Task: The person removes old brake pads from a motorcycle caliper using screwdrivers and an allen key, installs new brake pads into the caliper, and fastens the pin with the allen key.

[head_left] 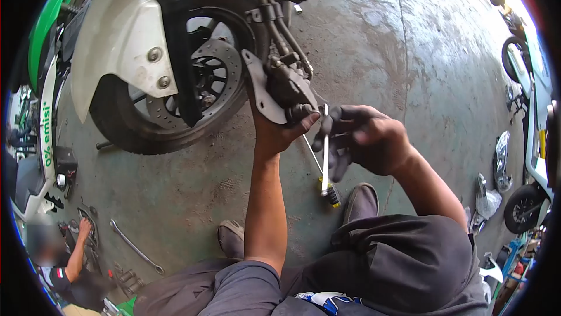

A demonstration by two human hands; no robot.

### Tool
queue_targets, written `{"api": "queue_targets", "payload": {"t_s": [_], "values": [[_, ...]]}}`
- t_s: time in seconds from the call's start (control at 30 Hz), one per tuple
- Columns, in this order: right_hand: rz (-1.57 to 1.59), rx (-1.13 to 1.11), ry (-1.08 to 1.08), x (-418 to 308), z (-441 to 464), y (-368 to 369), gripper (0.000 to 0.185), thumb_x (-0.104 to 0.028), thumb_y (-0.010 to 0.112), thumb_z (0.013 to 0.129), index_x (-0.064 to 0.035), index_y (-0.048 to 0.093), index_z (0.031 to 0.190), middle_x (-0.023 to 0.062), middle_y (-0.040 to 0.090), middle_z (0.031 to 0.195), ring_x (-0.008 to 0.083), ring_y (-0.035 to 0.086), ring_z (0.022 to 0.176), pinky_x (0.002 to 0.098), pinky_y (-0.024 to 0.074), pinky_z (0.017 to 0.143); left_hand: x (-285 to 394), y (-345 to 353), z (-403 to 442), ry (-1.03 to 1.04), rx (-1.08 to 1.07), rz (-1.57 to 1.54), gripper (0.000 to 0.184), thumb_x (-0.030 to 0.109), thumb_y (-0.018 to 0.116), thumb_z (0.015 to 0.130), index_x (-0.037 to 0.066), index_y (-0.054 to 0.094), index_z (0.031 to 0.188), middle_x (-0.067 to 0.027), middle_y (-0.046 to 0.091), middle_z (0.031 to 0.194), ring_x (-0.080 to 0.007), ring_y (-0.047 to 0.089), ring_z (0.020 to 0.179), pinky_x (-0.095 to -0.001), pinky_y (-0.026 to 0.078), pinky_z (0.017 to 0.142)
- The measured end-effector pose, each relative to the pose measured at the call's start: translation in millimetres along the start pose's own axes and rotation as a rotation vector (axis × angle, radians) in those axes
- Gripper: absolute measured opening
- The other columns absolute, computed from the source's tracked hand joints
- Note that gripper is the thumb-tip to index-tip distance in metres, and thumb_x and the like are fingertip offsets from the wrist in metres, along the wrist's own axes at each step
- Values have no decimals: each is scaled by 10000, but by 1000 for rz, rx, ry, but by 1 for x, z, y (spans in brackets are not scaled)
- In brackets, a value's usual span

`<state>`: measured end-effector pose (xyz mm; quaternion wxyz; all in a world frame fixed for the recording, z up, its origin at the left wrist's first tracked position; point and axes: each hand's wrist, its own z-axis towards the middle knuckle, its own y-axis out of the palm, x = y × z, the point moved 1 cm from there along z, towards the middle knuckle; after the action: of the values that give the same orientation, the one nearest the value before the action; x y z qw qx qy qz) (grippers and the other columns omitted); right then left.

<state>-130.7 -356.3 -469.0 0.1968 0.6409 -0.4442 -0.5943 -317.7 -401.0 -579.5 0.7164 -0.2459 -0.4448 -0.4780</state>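
My left hand [273, 133] is wrapped round the lower end of a brake caliper [287, 85] with a flat metal bracket [255, 85]. Hoses run up from the caliper, which is off to the right of the front wheel's brake disc [228, 73]. In the fingers of my right hand [371, 139] is a slim silver wrench [325, 161], upright in view, its upper end close to my left thumb at the caliper's lower edge. Whether the wrench sits on a bolt is hidden by my fingers. A screwdriver [333, 195] with a yellow and black handle lies on the floor below.
A motorcycle's front tyre [137, 132] and pale fender [120, 41] stand at left. On the floor lies a large wrench [137, 247]. Another person [73, 263] works at lower left. More motorcycles [529, 199] and plastic-wrapped parts [501, 161] are along the right.
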Motion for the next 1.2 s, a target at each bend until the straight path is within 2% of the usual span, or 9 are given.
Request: {"api": "queue_targets", "payload": {"t_s": [0.1,0.37,0.47,0.53,0.6,0.73,0.8,0.9,1.2], "values": [[30,485,-51,10,7,4,150,-81,581,915,42,532,983,153,627,871,222,650,670,405,594,573,-1,5,-3,-99,-28,-64,1044,229,912,569,-39,280,1356,-132,494,1232,-227,532,1099,-371,447,959],[144,639,-224,18,3,16,146,-35,510,937,67,529,1040,131,628,796,195,620,606,342,558,530,5,8,-3,20,-57,41,1158,149,905,600,-1,113,1431,-145,417,1304,-230,503,1142,-367,457,965],[84,506,-272,9,-8,17,205,-23,495,927,46,506,1120,132,626,788,199,620,598,325,545,530,11,14,2,63,-60,123,1147,156,902,606,19,128,1441,-125,429,1301,-236,498,1159,-377,454,977],[-838,556,-574,10,-14,18,295,-11,483,900,15,478,1193,172,639,842,228,641,674,353,506,596,15,21,3,68,-41,-25,1026,203,876,640,62,236,1430,-101,451,1290,-243,507,1157,-398,468,974],[-1158,486,-803,8,-15,8,274,-32,533,896,4,503,1166,183,640,889,293,636,721,384,494,633,16,37,-1,-59,141,-529,938,237,852,660,97,305,1408,-93,471,1270,-239,523,1123,-398,491,940],[-1348,372,-932,-3,-14,-3,215,-64,592,881,-18,564,1089,175,634,907,355,624,761,403,494,634,48,37,4,-338,167,-963,797,220,811,688,103,392,1355,-116,511,1218,-302,567,1039,-389,537,820],[-1545,390,-823,-8,-13,0,163,-93,631,866,-21,604,1010,158,640,905,353,632,799,404,500,638,42,27,4,-322,126,-990,788,213,800,694,65,396,1354,-143,516,1216,-324,576,1032,-425,564,815],[-1490,346,-890,-7,-4,-3,158,-77,650,843,-33,618,991,147,627,824,353,621,738,409,496,606,44,26,4,-390,99,-1113,864,238,803,701,9,336,1391,-192,502,1239,-339,598,1024,-435,613,754],[-1735,76,-962,-27,-5,4,257,-86,686,773,-50,607,1015,100,570,709,324,580,620,400,472,542,74,31,8,-412,36,-1153,901,210,782,704,35,274,1427,-189,490,1246,-320,611,1005,-415,617,775]]}}
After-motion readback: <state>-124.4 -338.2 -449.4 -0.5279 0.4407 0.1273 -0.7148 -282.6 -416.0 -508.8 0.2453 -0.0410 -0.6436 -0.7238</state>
